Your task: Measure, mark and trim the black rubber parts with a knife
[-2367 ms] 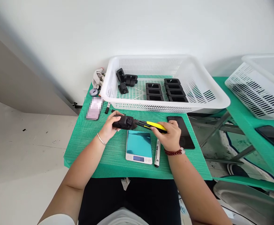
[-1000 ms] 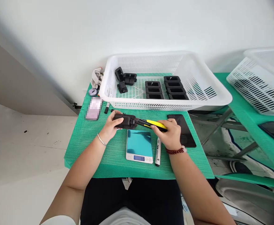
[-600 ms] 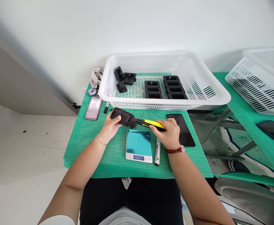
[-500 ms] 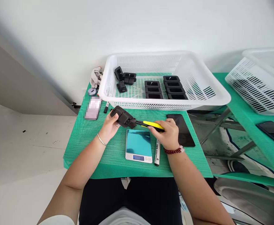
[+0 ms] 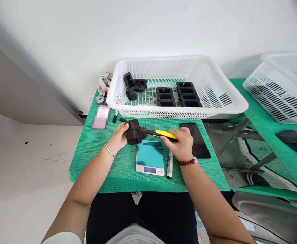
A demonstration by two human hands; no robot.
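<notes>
My left hand [image 5: 119, 138] grips a black moulded plastic part [image 5: 133, 132] from its left side, thumb on top. The part is held above the table, just over the back edge of the kitchen scale. My right hand [image 5: 181, 142] is wrapped around a yellow-and-black utility knife [image 5: 165, 135], pointed left. The knife's dark tip meets the right side of the part; the exact contact is too small to make out. Below lies the digital scale [image 5: 150, 156] with a shiny plate and a lit display. A white marker [image 5: 170, 166] rests beside the scale, under my right wrist.
Behind stands a white plastic basket [image 5: 163, 113] with several black parts [image 5: 189, 91] in it. A dark phone-like slab [image 5: 200, 144] lies right of my right hand. Left are a blurred pinkish item [image 5: 100, 117], a small marker [image 5: 115, 117] and a glove [image 5: 104, 83]. Another basket [image 5: 278, 88] stands far right.
My left hand has turned the black part, so a different face shows towards me. The knife stays against its right side, and my right hand has barely moved.
</notes>
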